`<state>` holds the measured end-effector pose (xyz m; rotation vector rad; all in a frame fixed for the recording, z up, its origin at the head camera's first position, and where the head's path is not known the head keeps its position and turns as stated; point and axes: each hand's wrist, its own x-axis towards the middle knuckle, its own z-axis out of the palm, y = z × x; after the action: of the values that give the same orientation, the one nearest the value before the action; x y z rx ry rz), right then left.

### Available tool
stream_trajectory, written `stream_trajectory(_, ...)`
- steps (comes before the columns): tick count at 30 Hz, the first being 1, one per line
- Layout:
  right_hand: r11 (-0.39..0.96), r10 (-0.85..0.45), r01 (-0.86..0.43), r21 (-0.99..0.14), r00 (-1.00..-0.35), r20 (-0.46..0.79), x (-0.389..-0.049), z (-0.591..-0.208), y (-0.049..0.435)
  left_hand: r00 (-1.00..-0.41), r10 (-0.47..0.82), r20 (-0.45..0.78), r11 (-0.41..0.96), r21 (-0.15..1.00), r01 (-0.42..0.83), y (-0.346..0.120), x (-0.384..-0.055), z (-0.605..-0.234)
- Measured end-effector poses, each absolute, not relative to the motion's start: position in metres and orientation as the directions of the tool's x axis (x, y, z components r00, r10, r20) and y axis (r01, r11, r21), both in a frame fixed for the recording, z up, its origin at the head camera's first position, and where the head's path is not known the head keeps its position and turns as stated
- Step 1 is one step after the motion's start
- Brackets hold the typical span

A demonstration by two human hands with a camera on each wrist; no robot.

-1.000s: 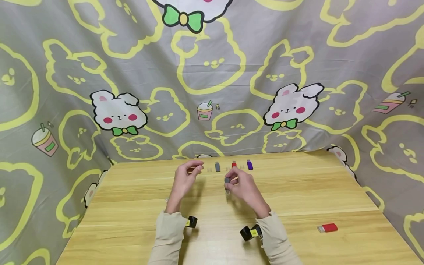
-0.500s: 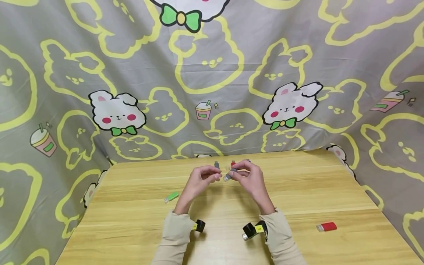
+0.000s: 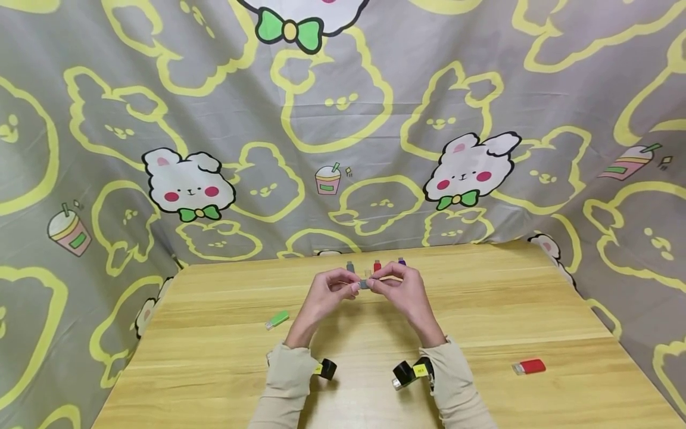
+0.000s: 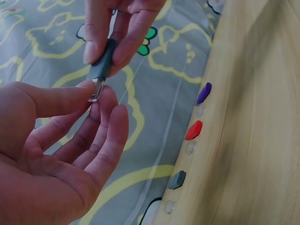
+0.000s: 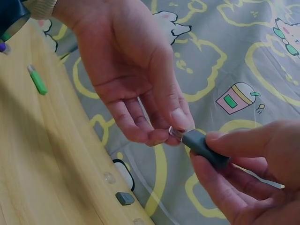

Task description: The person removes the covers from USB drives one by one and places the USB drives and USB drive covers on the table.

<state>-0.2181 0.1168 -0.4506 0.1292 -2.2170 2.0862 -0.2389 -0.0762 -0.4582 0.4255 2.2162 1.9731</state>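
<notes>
Between both hands, above the wooden table, is a grey USB flash drive with a clear cap over its metal plug. My right hand pinches the grey body between thumb and fingers. The clear cap end is pinched by the thumb and fingertips of my left hand. In the left wrist view, the same flash drive slants down towards the left fingertips. Beyond the hands, a grey drive, a red drive and a purple drive stand in a row, with small clear caps beside them.
On the table, a green flash drive lies left of the hands and a red one far right. Another drive's metal plug shows under the right wrist camera. A patterned curtain hangs behind the table.
Both hands have come together. The right hand has raised the grey flash drive and turned it sideways. The left hand has moved right and now grips its clear-capped end.
</notes>
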Motion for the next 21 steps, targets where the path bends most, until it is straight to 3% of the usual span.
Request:
stream_trajectory(13,0.314,-0.074,-0.171,-0.934,-0.985,0.155,-0.2174,-0.4527,0.1119,-0.953,0.273,0.128,0.123,0.978,0.166,-0.075,-0.2363,-0.4561)
stream_trajectory(21,0.324,-0.1,-0.187,-0.927,-0.981,0.164,-0.2173,-0.4532,0.1109,-0.958,0.261,0.116,0.116,0.982,0.15,-0.0758,-0.2364,-0.4567)
